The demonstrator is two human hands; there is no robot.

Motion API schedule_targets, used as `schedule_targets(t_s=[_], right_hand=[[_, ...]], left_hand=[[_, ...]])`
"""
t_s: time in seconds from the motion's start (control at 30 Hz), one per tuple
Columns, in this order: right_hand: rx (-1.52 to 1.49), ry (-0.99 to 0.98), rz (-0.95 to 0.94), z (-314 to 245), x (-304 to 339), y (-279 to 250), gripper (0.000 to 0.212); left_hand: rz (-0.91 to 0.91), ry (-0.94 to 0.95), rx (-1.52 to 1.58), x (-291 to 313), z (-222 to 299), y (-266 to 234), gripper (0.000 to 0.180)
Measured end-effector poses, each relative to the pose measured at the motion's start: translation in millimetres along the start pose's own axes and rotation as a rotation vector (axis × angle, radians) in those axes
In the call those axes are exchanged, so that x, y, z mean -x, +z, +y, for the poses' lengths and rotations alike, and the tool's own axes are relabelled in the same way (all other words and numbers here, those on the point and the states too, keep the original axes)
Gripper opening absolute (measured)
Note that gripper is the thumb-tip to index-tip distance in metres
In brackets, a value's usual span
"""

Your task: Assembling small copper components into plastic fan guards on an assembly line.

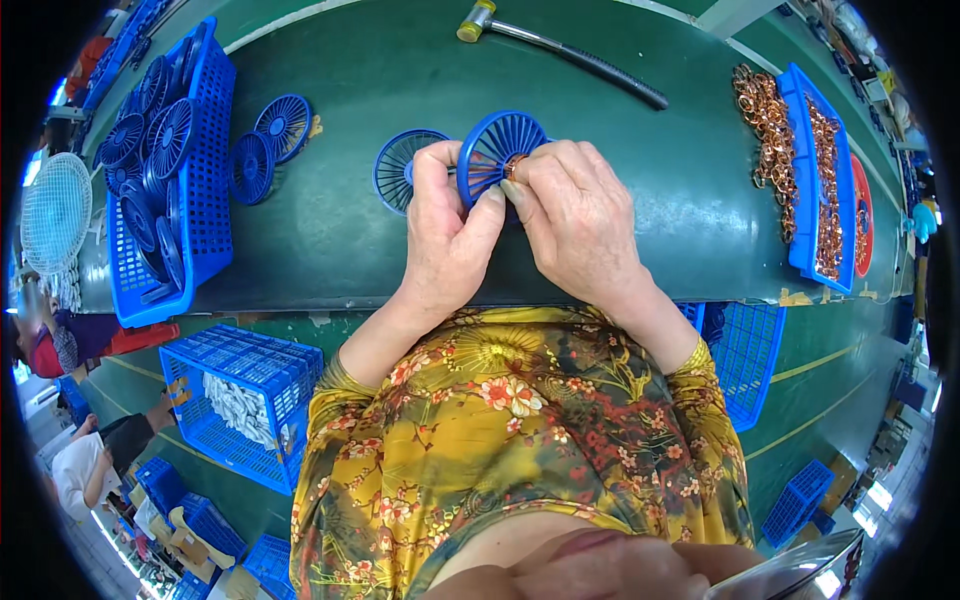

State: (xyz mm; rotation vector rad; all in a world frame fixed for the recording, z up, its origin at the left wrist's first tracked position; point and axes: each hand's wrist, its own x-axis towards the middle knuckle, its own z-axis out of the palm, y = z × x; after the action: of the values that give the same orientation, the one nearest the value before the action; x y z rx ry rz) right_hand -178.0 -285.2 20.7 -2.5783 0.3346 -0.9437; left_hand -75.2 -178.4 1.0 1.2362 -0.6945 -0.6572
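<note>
Above the green table I hold a blue spoked plastic wheel (497, 128), tilted up on its edge. My left hand (447, 220) grips its rim and hub side, thumb near the centre. With bent fingers, my right hand (583, 215) pinches a copper-coloured ring (513, 166) at the wheel's hub; the fingertips partly cover it. A second blue spoked wheel (393, 168) lies flat on the table behind my left hand, partly hidden by it. Two more, a spoked wheel (284, 125) and a darker one (251, 168), rest farther left.
A blue crate (212, 170) heaped with spoked wheels stands at the left. A mallet (570, 55) lies at the far side. On the right, copper rings (770, 130) spill beside a blue tray (800, 180). Below the table's edge sits a crate of pale parts (240, 405).
</note>
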Motion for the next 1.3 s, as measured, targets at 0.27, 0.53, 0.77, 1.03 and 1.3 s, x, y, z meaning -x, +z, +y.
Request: schedule_targets(t_s=[0.27, 0.53, 0.77, 1.03, 1.3], right_hand=[[0.030, -0.025, 0.108, -0.9, 4.4, -15.1, 0.026], [-0.608, -0.113, -0.253, 25.9, 32.9, -57.1, 0.025], [0.274, 0.668, 0.197, 135.6, 69.1, -108.6, 0.035], [0.619, 0.712, 0.033, 215.0, 117.7, -141.6, 0.028], [0.941, 0.602, 0.146, 220.4, 115.4, -147.6, 0.036]], left_hand=[[-0.245, -0.302, 0.234, -4.7, 27.0, -8.8, 0.056], [-0.542, -0.518, 0.373, 12.2, 45.1, 7.9, 0.061], [-0.583, 0.211, -0.392, 1.3, 20.3, 52.6, 0.045], [-0.649, 0.693, -1.015, -0.8, -33.3, 89.9, 0.038], [0.077, 0.650, -1.243, -70.8, 15.1, -49.4, 0.052]])
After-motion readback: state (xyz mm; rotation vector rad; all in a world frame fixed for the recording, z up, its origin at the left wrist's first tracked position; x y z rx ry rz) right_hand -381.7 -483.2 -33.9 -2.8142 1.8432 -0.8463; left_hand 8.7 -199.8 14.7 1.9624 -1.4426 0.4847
